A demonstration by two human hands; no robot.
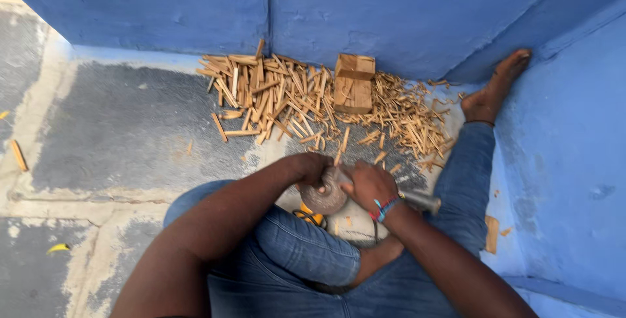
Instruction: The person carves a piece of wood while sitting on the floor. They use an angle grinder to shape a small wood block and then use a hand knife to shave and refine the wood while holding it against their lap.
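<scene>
I sit on the floor with my legs in blue jeans. My left hand (311,167) is closed over the top of a round grey-brown object (324,198) held above my lap. My right hand (368,186), with a beaded bracelet at the wrist, grips the same object from the right. A grey metal handle (422,201) sticks out to the right behind my right wrist. A thin wooden stick (338,156) stands up between the two hands.
A heap of split wooden sticks (274,96) lies against the blue wall (365,12), with a wooden block (354,83) in the middle and finer splinters (411,122) to its right. My bare foot (497,88) rests in the corner. Something yellow (312,217) lies between my legs.
</scene>
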